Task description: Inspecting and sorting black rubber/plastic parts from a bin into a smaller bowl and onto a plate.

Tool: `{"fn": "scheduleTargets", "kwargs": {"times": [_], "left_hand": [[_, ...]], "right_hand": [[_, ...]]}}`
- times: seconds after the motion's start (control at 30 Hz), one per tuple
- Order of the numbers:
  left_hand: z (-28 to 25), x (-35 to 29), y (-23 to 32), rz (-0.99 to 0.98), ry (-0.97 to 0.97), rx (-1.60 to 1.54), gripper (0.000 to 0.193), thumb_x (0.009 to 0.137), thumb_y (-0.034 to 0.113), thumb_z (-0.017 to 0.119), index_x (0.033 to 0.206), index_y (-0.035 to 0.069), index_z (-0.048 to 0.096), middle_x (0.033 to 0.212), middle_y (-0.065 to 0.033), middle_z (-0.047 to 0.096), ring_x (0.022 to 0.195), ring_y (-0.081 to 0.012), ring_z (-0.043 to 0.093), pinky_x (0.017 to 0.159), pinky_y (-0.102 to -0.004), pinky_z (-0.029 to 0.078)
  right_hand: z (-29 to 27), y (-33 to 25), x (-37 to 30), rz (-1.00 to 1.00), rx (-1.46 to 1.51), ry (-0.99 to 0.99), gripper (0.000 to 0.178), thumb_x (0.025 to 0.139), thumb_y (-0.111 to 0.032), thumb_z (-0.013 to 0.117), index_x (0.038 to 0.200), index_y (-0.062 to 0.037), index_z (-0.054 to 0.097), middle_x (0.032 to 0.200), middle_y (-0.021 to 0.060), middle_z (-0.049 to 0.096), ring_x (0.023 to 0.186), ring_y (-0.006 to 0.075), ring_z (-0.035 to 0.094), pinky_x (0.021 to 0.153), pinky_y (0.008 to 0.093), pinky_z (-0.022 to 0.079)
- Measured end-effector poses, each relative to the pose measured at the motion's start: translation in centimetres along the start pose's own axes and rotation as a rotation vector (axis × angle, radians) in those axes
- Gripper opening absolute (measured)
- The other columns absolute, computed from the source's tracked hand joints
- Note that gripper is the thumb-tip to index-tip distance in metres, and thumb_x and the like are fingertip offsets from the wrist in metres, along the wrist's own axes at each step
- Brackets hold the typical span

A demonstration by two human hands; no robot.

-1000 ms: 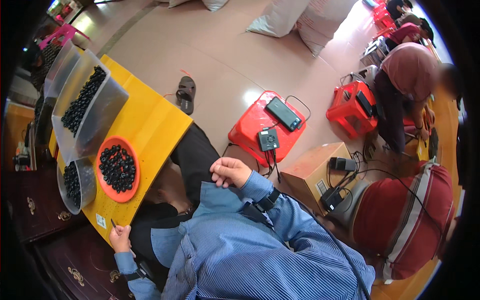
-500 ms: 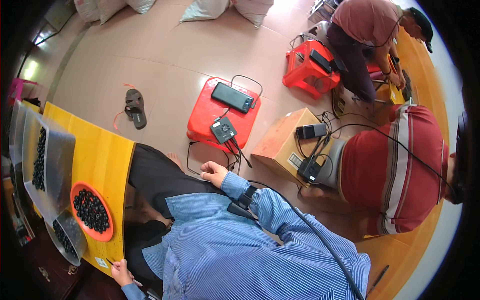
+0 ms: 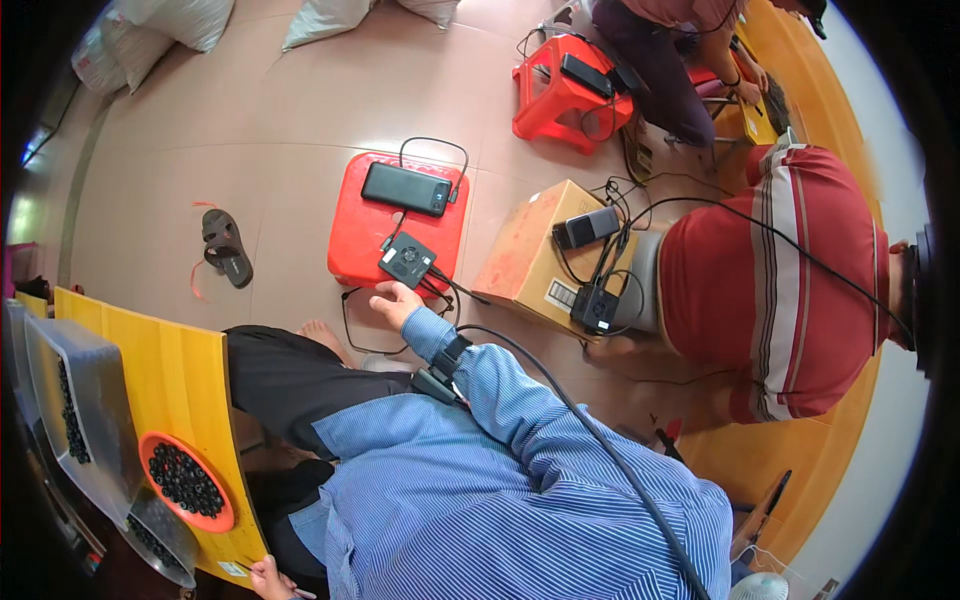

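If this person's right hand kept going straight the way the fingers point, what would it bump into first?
Probably the near edge of the closer red stool, just ahead of the right hand. Depth is unclear from above, though, so the hand might pass over it.

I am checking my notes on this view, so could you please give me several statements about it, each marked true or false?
1. The orange plate holds small black beads. True.
2. The sandal lies on the yellow table. False: the sandal is on the tiled floor.
3. A black power bank and a black fan-vented box share the nearer red stool. True.
4. The left hand touches the cardboard carton. False: the left hand is at the yellow table's edge.
5. The right hand grips the power bank. False: the right hand is by the fan-vented box, holding nothing visible.
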State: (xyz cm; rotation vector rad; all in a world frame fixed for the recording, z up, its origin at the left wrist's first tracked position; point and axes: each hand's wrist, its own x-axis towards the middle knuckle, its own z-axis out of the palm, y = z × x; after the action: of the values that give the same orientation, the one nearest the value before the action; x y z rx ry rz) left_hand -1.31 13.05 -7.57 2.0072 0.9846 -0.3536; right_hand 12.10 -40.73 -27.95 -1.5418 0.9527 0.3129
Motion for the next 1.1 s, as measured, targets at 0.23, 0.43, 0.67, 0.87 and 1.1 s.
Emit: {"fn": "scheduleTargets", "kwargs": {"times": [0.23,0.43,0.67,0.87,1.1], "left_hand": [[-0.3,0.1,0.9,-0.060,-0.016,0.068,0.024,0.088,0.021,0.072,0.083,0.011,0.050,0.049,-0.0008,0.042,0.036,-0.0111,0.040,0.032,-0.0273,0.030],[-4.7,5.2,-5.7,0.059,-0.111,-0.077,0.030,0.091,0.024,0.068,0.081,0.014,0.041,0.045,0.0017,0.035,0.028,-0.0101,0.031,0.026,-0.0251,0.028],[-1.3,0.6,0.6,-0.097,-0.119,0.074,0.027,0.091,0.028,0.068,0.084,0.011,0.050,0.050,-0.0022,0.043,0.037,-0.0137,0.041,0.034,-0.0305,0.033],[-2.1,1.7,-0.1,-0.204,-0.181,0.152,0.029,0.094,0.035,0.064,0.086,0.011,0.050,0.050,-0.0038,0.043,0.038,-0.0169,0.042,0.034,-0.0339,0.034],[-2.7,0.5,-0.3,-0.081,-0.155,0.146,0.026,0.092,0.031,0.067,0.090,0.007,0.059,0.057,-0.0066,0.053,0.045,-0.0195,0.052,0.040,-0.0351,0.042]], "right_hand": [[-1.6,0.2,0.6,-0.115,0.049,-0.054,0.033,0.086,-0.028,0.064,0.108,-0.0043,0.070,0.099,0.0111,0.071,0.098,0.0195,0.066,0.091,0.0322,0.049],[-3.0,-1.2,-0.9,-0.179,-0.102,0.037,0.029,0.088,-0.026,0.062,0.106,-0.0046,0.070,0.096,0.0102,0.072,0.091,0.0184,0.068,0.085,0.0324,0.052],[-3.2,1.9,-1.1,-0.159,0.064,0.091,0.028,0.085,-0.026,0.061,0.104,-0.0071,0.070,0.099,0.0153,0.071,0.097,0.0279,0.068,0.089,0.0367,0.051],[-2.6,4.6,-0.4,-0.127,-0.213,0.049,0.035,0.082,-0.029,0.062,0.109,-0.0069,0.067,0.106,0.0173,0.069,0.100,0.0323,0.066,0.091,0.0403,0.050],[1.4,10.1,0.2,0.048,-0.795,-0.601,0.037,0.088,-0.036,0.060,0.107,-0.0052,0.066,0.102,0.0156,0.070,0.095,0.0282,0.066,0.084,0.0393,0.051]]}}
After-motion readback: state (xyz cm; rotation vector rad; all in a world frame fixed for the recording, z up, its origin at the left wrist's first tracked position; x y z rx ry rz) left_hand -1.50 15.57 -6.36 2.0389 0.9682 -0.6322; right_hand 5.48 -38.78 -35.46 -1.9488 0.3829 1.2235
